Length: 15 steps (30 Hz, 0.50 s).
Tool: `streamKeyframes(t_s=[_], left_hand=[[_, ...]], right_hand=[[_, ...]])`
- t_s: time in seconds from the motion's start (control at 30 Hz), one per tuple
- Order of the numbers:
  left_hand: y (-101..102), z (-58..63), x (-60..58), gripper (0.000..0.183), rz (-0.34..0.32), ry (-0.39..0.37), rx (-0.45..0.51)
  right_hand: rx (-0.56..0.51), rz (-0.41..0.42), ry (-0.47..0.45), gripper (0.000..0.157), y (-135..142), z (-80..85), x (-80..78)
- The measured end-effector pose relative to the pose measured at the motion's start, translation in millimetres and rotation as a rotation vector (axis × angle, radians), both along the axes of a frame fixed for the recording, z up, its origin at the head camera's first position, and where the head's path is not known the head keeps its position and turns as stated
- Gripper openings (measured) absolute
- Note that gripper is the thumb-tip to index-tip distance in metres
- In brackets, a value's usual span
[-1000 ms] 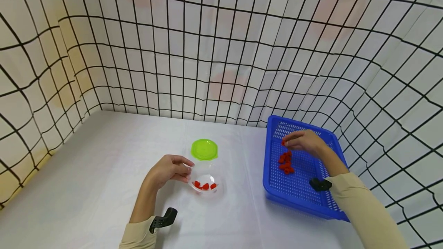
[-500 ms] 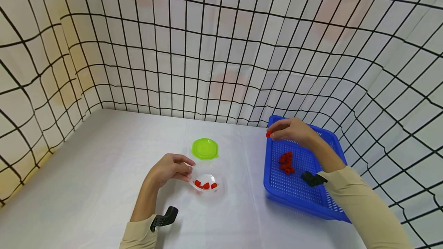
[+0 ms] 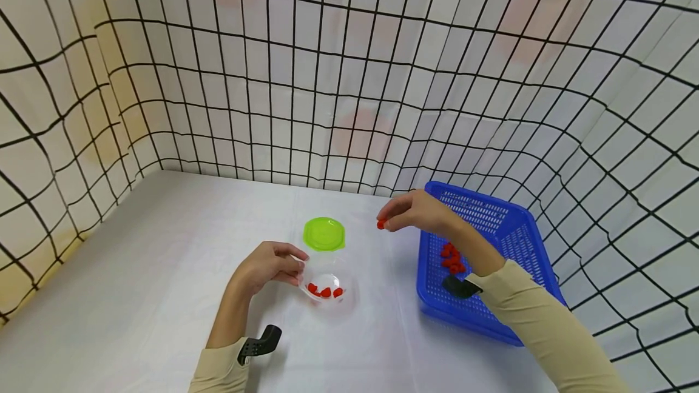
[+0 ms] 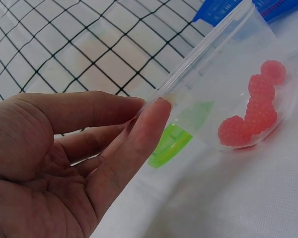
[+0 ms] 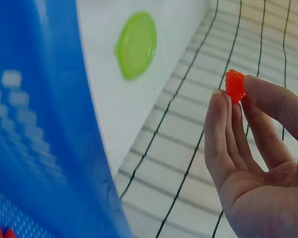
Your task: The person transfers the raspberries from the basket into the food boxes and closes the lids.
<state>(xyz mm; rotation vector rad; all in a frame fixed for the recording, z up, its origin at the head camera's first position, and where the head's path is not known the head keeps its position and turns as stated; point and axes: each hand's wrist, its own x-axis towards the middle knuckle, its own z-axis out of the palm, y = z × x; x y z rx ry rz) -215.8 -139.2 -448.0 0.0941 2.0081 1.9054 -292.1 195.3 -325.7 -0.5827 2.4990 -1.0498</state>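
Note:
My left hand (image 3: 269,268) pinches the rim of a clear plastic bowl (image 4: 223,54) between thumb and fingers. Inside the bowl lie several red raspberries (image 4: 260,106), gathered along its bottom. My right hand (image 3: 417,211) pinches a single raspberry (image 5: 235,86) at its fingertips. That hand is in the air, to the left of the blue basket's rim and to the right of the green lid (image 3: 324,234). More raspberries (image 3: 452,258) lie in the blue basket (image 3: 423,278), partly hidden by the right forearm.
The green lid lies flat on the white table (image 3: 164,272), just behind the bowl. Black-lined white cloth walls (image 3: 338,77) enclose the table at the back and both sides. The basket stands close to the right wall.
My right hand has lifted a raspberry from the basket and moved left past its rim, over the table. The left hand and the bowl have stayed in place.

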Motion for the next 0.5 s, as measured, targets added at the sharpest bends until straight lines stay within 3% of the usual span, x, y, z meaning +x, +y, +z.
streamKeyframes(t_s=[0.23,0.5], left_hand=[[0,-0.4,0.2,0.033,-0.005,0.006,0.007],[0,0.0,-0.7,0.032,-0.001,0.0,0.005]], right_hand=[[0.004,0.089,-0.054,0.017,-33,-11.1,13.1],[0.007,0.129,-0.133,0.019,-52,-29.2,23.9]])
